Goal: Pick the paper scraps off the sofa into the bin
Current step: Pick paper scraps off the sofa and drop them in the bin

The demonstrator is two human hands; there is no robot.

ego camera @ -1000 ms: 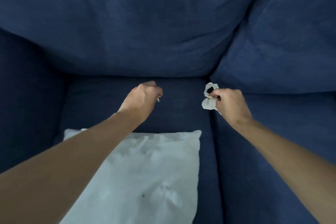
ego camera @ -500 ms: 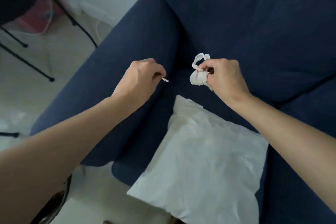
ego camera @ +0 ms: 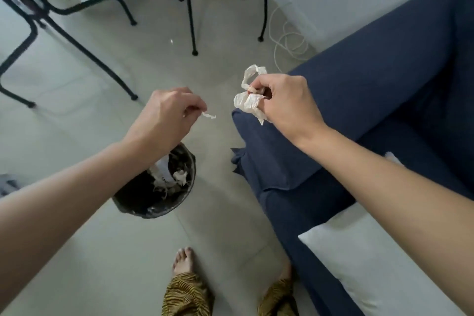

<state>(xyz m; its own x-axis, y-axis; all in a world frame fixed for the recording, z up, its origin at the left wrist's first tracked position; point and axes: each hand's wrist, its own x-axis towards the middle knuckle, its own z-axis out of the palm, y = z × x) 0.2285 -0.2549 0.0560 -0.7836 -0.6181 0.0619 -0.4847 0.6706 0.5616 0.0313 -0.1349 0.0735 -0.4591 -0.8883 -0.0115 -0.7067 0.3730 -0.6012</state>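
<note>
My left hand (ego camera: 168, 115) pinches a tiny white paper scrap (ego camera: 209, 116) between thumb and finger, held above the floor just beyond the bin. My right hand (ego camera: 284, 101) grips a bunch of crumpled white paper scraps (ego camera: 247, 100) over the end of the sofa arm. The black round bin (ego camera: 156, 209) stands on the floor below my left forearm, partly hidden by it, with paper and rubbish inside. The dark blue sofa (ego camera: 359, 100) fills the right side.
A white cushion (ego camera: 359, 259) lies on the sofa seat at lower right. Black chair and table legs (ego camera: 191, 20) stand on the pale tiled floor ahead, with a coiled white cable (ego camera: 289, 41) by the wall. My bare feet (ego camera: 183, 260) are below the bin.
My view has swung left from the sofa seat to the floor and bin. Both hands have moved with it, each still holding its paper.
</note>
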